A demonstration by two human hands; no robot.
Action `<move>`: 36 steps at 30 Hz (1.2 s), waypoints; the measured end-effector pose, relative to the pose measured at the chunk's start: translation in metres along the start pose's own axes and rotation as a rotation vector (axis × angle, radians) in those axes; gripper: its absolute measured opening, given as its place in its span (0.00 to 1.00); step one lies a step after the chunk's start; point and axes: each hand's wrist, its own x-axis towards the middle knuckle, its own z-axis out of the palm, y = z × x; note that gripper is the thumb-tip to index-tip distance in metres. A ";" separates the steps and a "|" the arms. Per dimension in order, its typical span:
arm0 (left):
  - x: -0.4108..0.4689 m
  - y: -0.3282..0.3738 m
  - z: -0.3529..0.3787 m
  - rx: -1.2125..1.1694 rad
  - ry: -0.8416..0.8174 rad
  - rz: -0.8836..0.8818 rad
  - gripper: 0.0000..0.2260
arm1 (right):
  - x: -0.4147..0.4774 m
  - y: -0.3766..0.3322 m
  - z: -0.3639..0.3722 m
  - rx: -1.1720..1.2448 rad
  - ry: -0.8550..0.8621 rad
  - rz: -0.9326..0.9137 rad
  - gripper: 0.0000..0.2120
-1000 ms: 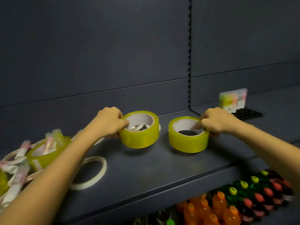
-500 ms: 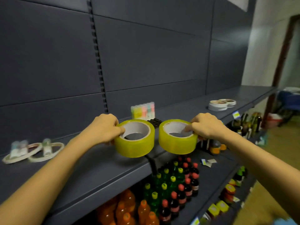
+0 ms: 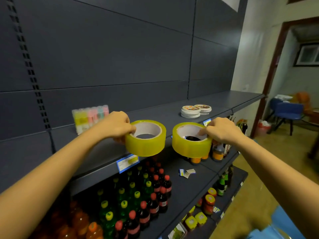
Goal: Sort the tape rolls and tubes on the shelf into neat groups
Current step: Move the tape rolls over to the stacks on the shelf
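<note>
My left hand pinches the rim of a wide yellow tape roll, held in the air over the front edge of the dark shelf. My right hand pinches a second yellow tape roll the same way, just to the right of the first. A pack of pastel tubes stands upright on the shelf behind my left hand. Two stacks of flat white tape rolls sit further right on the shelf.
Below the shelf stand several bottles with yellow and red caps and orange bottles. Jars fill lower shelves at right. A blue price tag hangs on the shelf edge. A doorway with a blue chair lies far right.
Both hands have carried the yellow rolls to the right along the shelf. The pile of rolls and tubes at the left has left the view; the white stacks now appear closer.
</note>
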 end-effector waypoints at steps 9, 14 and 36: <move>0.088 0.027 0.032 0.060 0.000 -0.091 0.11 | 0.082 0.042 0.000 0.019 -0.020 -0.053 0.20; 0.134 0.026 0.041 0.058 0.055 -0.179 0.12 | 0.141 0.048 0.007 0.035 -0.064 -0.115 0.19; 0.158 0.009 0.073 0.156 0.203 -0.600 0.16 | 0.277 -0.011 0.066 -0.165 -0.394 -0.491 0.16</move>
